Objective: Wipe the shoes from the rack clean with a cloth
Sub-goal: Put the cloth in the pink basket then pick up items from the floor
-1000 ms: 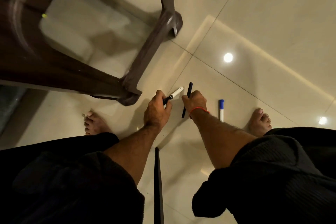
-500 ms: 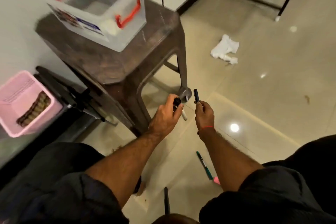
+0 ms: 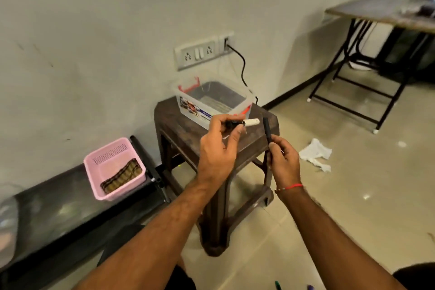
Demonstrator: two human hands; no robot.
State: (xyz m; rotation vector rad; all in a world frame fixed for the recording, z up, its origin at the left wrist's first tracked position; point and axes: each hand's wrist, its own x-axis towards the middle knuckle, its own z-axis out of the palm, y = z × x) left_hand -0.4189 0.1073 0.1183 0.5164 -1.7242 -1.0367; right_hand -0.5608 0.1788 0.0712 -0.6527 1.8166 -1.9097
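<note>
- Two markers occupy the hands: the left hand (image 3: 217,146) pinches a white-barrelled marker (image 3: 244,123) with a dark end, lying roughly level, and the right hand (image 3: 283,161) grips a slim black pen (image 3: 267,130) by its lower end, held nearly upright.
- Neither shoes nor a shoe rack can be made out in this view, so the wiping is not yet begun.
- A crumpled white cloth (image 3: 315,153) lies on the tiled floor (image 3: 353,195), to the right of the stool and well apart from both hands — probably the wiping cloth, though I cannot be sure.
- By its look the cloth is light, soft and limp; it should bunch readily, so a gathered pinch at its raised middle fold seems the best hold.
- The floor tiles are glossy and pale, so the cloth would likely slide rather than catch.
- A dark brown plastic stool (image 3: 179,129) with moulded legs carries a clear plastic box (image 3: 188,99) with red latches — stiff, smooth, open-topped.
- A pink perforated basket (image 3: 113,155) sits on a low black bench beside the wall, holding a striped brown item I cannot identify.
- Markers are hard, smooth cylinders, light enough for a fingertip pinch.
</note>
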